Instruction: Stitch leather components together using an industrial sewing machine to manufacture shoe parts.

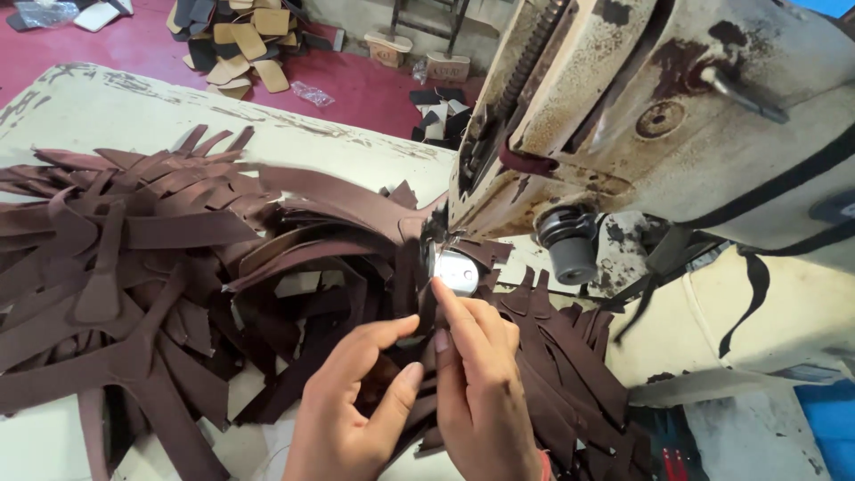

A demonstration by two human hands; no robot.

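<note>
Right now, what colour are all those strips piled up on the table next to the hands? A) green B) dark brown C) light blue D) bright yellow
B: the pile of strips spread across the table is dark brown, and the left hand and right hand hold one such piece at the sewing machine.

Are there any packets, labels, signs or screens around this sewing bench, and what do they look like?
Clear plastic bag: on the red floor beyond the table, small, crumpled, see-through.
Second plastic bag: top left corner on the floor, crumpled, clear to whitish.
Two small boxes: far floor by a dark frame, tan faces with marks too small to tell.
No screens or signs show.
</note>
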